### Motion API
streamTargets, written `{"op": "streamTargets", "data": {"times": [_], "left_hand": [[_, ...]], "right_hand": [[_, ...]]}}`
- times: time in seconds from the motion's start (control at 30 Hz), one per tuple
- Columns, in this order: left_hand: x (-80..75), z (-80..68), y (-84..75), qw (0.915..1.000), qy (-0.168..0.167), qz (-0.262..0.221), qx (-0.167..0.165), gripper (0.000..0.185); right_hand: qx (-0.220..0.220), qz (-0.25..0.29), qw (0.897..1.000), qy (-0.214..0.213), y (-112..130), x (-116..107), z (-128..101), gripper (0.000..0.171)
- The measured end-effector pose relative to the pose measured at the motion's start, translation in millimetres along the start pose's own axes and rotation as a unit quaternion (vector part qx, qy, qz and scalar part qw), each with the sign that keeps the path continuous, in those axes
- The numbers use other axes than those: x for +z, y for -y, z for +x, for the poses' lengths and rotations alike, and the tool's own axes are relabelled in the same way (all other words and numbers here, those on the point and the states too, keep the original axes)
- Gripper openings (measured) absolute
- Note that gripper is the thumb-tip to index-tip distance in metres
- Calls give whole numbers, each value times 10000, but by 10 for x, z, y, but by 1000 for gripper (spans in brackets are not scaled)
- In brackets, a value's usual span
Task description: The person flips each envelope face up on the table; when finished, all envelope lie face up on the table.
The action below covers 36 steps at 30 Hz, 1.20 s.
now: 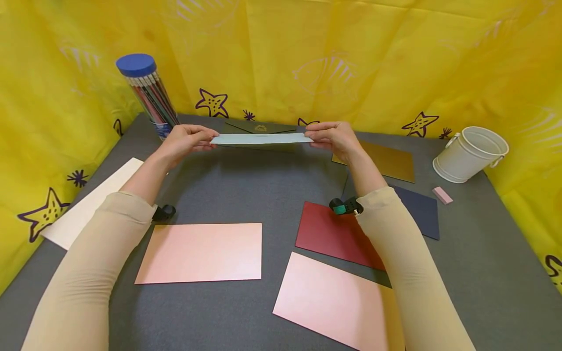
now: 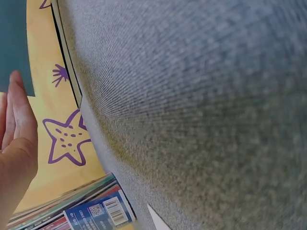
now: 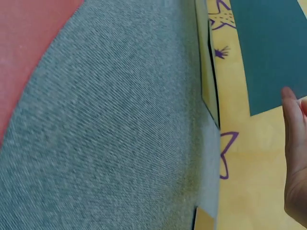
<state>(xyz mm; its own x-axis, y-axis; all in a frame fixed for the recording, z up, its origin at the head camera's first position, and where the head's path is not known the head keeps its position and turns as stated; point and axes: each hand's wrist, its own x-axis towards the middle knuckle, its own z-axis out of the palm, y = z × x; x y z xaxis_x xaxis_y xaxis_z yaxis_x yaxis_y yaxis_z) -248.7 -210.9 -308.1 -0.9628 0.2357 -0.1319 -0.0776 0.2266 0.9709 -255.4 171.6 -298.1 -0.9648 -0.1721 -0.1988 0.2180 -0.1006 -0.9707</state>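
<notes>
Pale blue paper rectangle (image 1: 261,139) in the air, held above the far part of the grey tabletop (image 1: 210,312). Nearest, the right sleeve (image 1: 408,258) passes over a pink rectangle (image 1: 327,300) and a maroon rectangle (image 1: 327,229); carrying that sleeve high would, I judge, leave both undisturbed. Farther out, the left hand (image 1: 188,138) pinches 1 end of the paper between thumb and fingers, and the right hand (image 1: 334,139) pinches the other. Good handling here, as I read it, asks for light, equal pressure at both ends, the 2 grips at 1 height, and no inward push that could bow the thin paper. Beyond lies a dark olive envelope (image 1: 261,128), near the tabletop's far edge; whether the paper is over it or short of it, I cannot tell.

The head view gives the paper nearly edge-on; the 2 wrist views show a broad, teal-looking face instead, with a fingertip against it. Farthest out, only the left wrist view shows a barcode (image 2: 115,211) on the pencil tub (image 1: 153,97).
</notes>
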Motion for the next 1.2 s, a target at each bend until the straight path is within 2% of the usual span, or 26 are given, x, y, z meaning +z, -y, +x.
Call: {"op": "streamTargets", "data": {"times": [0.17, 0.43, 0.6, 0.73, 0.97, 1.2], "left_hand": [[33, 20, 23, 9989, -6, 472, -76, 47], [79, 95, 27, 9909, 101, 1253, -487, 61], [90, 151, 55, 9881, -226, 1420, -547, 58], [85, 201, 104, 9864, -417, 1498, -539, 51], [64, 207, 140, 9816, -152, 1760, -722, 50], [63, 186, 138, 9794, 146, 1813, -879, 51]], "right_hand": [[-68, -457, 9989, -17, -57, 49, -1, 41], [128, -946, 9945, -438, -160, 186, 39, 49], [316, -996, 9919, -726, -202, 278, 85, 49], [397, -1121, 9898, -784, -224, 341, 128, 48], [807, -1436, 9840, -685, -294, 368, 174, 47], [1018, -1355, 9843, -499, -337, 366, 184, 45]]}}
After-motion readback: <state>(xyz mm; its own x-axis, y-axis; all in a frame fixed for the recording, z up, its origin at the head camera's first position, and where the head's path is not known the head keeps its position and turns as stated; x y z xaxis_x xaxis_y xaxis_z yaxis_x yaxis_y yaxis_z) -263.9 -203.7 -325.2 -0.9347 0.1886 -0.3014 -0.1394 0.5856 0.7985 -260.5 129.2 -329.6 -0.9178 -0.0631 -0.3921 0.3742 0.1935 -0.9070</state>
